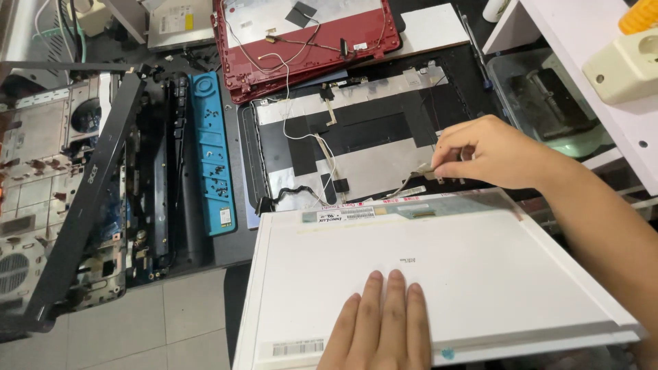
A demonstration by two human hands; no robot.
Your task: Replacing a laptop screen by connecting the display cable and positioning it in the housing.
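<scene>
Two hands were busy: the left hand lay flat and open on the white screen panel, the right hand pinched a thin cable above the black lid.

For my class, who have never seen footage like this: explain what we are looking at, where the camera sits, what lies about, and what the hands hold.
One camera, worn on a person's head, looks down at two bare hands. The left hand lies flat on a white screen panel. The right hand pinches a thin cable at the panel's far edge. Beyond lie a black laptop lid shell, a red lid shell, a blue strip and a black bezel frame.
</scene>
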